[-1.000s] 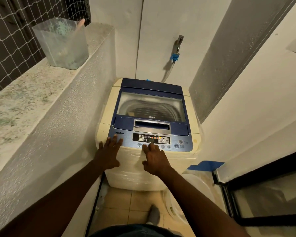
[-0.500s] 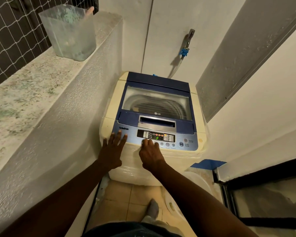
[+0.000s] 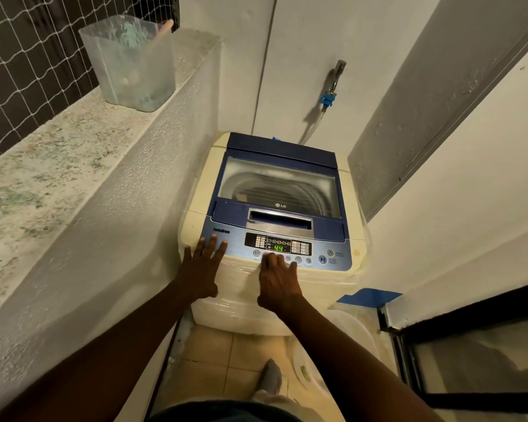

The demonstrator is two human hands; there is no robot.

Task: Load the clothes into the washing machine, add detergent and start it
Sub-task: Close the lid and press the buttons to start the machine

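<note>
A cream top-load washing machine (image 3: 201, 190) with a blue lid stands in a narrow corner, its lid (image 3: 279, 181) down. Through the lid window I see the drum; the contents are unclear. The control panel (image 3: 287, 246) shows a green "44" on its display. My left hand (image 3: 200, 269) lies flat with spread fingers on the panel's left end. My right hand (image 3: 276, 280) rests at the front edge, its fingertips on the row of buttons under the display. Neither hand holds anything.
A translucent plastic container (image 3: 130, 63) with greenish residue stands on the stone ledge (image 3: 43, 166) to the left, beside a netted opening. A tap with a blue hose fitting (image 3: 328, 97) is on the back wall. A white basin (image 3: 342, 339) lies on the floor right of the machine, near a dark-framed door (image 3: 470, 330).
The display went from dark to a green figure and now reads "44". My right fingers stayed on the button row; the left hand stayed flat. The view shifted slightly.
</note>
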